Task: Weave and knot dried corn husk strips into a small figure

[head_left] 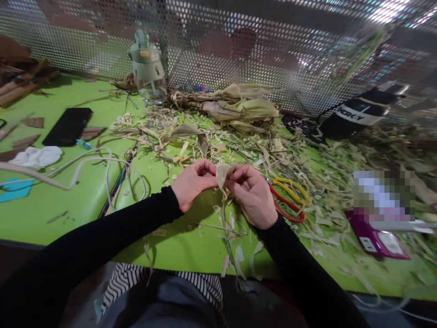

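Between my two hands is a pale, dried corn husk piece (223, 175), with a thin stem hanging below it toward the table edge. My left hand (194, 181) pinches its left side between thumb and fingers. From the other side, my right hand (254, 193) grips it with curled fingers. Scissors (290, 196) with one yellow and one red handle lie just right of my right hand, their blades mostly hidden. Beyond my hands, husk scraps (191, 146) cover the green table (164, 250), and a bundle of dried corn husks (235, 107) lies at the back.
A water bottle (147, 68) stands at the mesh panel (211, 41). To the left are a black phone (68, 126), crumpled white tissue (37, 157) and a white cable (92, 161). On the right are a black bottle (362, 111) and a purple packet (378, 241).
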A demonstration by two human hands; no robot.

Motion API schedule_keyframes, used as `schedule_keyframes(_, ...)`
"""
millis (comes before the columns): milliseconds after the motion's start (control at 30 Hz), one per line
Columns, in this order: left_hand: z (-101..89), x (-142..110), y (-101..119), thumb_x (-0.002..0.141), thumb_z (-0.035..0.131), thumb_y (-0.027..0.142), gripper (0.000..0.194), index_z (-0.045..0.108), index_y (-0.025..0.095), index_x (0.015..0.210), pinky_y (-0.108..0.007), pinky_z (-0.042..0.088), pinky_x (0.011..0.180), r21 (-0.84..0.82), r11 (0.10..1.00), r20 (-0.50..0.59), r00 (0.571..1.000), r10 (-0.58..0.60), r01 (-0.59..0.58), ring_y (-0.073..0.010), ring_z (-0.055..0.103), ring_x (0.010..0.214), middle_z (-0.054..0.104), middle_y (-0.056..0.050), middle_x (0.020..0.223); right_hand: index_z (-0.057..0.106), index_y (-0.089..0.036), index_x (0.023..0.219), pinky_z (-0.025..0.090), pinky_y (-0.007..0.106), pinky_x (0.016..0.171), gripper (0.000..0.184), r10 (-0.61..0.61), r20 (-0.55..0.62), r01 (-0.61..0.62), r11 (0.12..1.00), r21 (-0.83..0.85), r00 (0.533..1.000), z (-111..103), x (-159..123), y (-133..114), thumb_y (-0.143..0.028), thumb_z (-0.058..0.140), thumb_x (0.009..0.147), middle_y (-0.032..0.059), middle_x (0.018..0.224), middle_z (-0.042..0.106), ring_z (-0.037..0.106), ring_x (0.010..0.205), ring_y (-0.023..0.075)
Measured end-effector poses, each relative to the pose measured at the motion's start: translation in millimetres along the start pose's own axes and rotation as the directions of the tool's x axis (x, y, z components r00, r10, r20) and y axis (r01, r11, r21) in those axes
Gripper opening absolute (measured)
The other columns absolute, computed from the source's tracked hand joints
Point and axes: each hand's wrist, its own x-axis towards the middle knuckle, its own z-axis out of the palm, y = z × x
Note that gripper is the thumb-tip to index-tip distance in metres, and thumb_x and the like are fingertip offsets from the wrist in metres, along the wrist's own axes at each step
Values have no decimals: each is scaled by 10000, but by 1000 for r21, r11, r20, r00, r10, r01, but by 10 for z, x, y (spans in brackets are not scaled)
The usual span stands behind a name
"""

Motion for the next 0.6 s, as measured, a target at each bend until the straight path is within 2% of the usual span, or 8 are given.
schedule_keyframes(267, 2, -2, 4, 598, 632, -24, 257, 471, 151, 695, -203, 428, 629, -8, 1000, 7, 1000, -3, 3, -36, 496, 555, 537, 66, 630, 513, -234, 915, 531, 261, 732, 289, 45, -31, -43, 998, 44, 999, 31, -5, -25, -199, 689, 689, 7, 903, 579, 584, 782, 124)
schedule_keyframes(600, -77, 53, 19, 626, 674, 25, 256, 513, 140, 788, -239, 464, 686, 56, 998, 98, 995, -1, -4, -60, 557, 607, 593, 48, 674, 530, -224, 896, 542, 240, 743, 285, 74, 0, -74, 996, 49, 997, -25, 23, -76, -179, 727, 695, -10, 870, 629, 623, 775, 104)
